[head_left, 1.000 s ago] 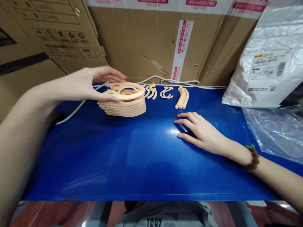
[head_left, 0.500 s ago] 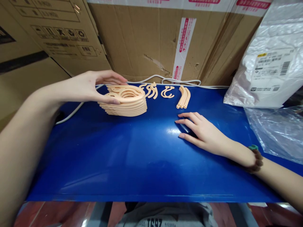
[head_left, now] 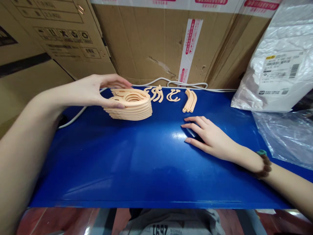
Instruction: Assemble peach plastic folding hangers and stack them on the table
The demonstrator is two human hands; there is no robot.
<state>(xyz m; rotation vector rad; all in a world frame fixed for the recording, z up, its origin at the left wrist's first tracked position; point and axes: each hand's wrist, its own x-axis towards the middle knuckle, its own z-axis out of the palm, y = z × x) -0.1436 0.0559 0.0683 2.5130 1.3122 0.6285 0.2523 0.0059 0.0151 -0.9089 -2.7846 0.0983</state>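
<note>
My left hand [head_left: 94, 89] reaches over the left end of a neat stack of beige plastic hanger parts [head_left: 132, 112], flat pieces with rounded openings. Its thumb presses on the near side of the top piece and its fingers lie along the far side. My right hand [head_left: 210, 138] rests palm down on the blue table, fingers spread, holding nothing. Beyond that hand lies a small group of curved beige bars [head_left: 189, 101]. Between the bars and the stack are thin beige hooks [head_left: 173, 95] and several S-curved beige pieces [head_left: 156, 93].
The blue tabletop [head_left: 137, 169] ends at a straight front edge near my body. Cardboard boxes [head_left: 137, 42] stand along the back and left. A white cable [head_left: 161, 78] runs behind the parts. At right are a white labelled parcel bag [head_left: 271, 71] and clear plastic film [head_left: 286, 137].
</note>
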